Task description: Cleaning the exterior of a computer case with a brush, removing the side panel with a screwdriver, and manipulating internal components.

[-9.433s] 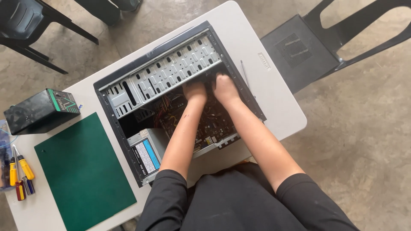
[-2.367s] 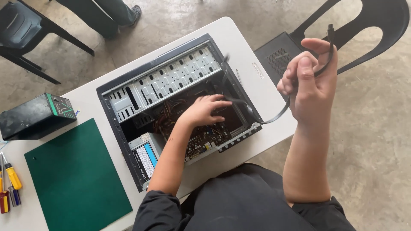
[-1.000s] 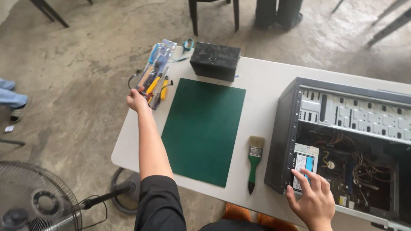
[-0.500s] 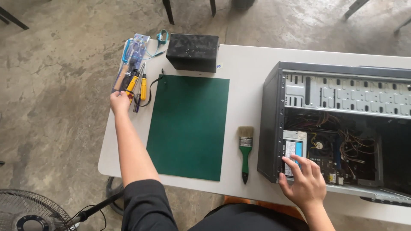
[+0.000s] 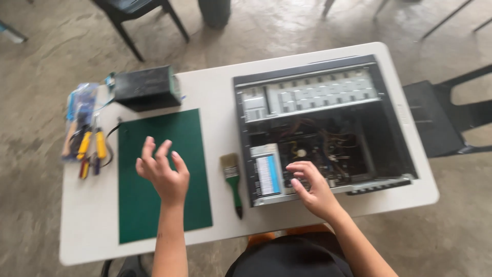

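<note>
- My left hand (image 5: 163, 174) hangs over the green cutting mat (image 5: 159, 177), fingers spread apart and a little curled, holding nothing; I cannot tell whether it touches the mat
- My right hand (image 5: 310, 187) rests at the near edge of the open computer case (image 5: 323, 128), fingers loosely apart, their tips on the parts just inside the near wall, clamped on nothing
- The case lies on its side over the right half of the white table (image 5: 215, 97), its open side up, reaching close to the far and right edges; inside I see a pale metal drive cage along the far side, tangled wires and a dark board in the middle
- A small silver unit with a blue label (image 5: 266, 172) sits in the near left corner of the case, just left of my right hand
- A paintbrush (image 5: 233, 182) with a green handle lies on the bare table between the mat and the case, bristles pointing away from me, handle towards the near edge
- The mat covers the middle left of the table, running from near the near edge towards the far one
- A black box-shaped unit (image 5: 147, 87) stands at the far edge, just beyond the mat's far side
- Screwdrivers with yellow handles (image 5: 89, 149) lie in a bundle with a clear packet at the left edge, well apart from my left hand
- Black chairs (image 5: 446, 120) stand on the concrete floor to the right of the table and beyond it
</note>
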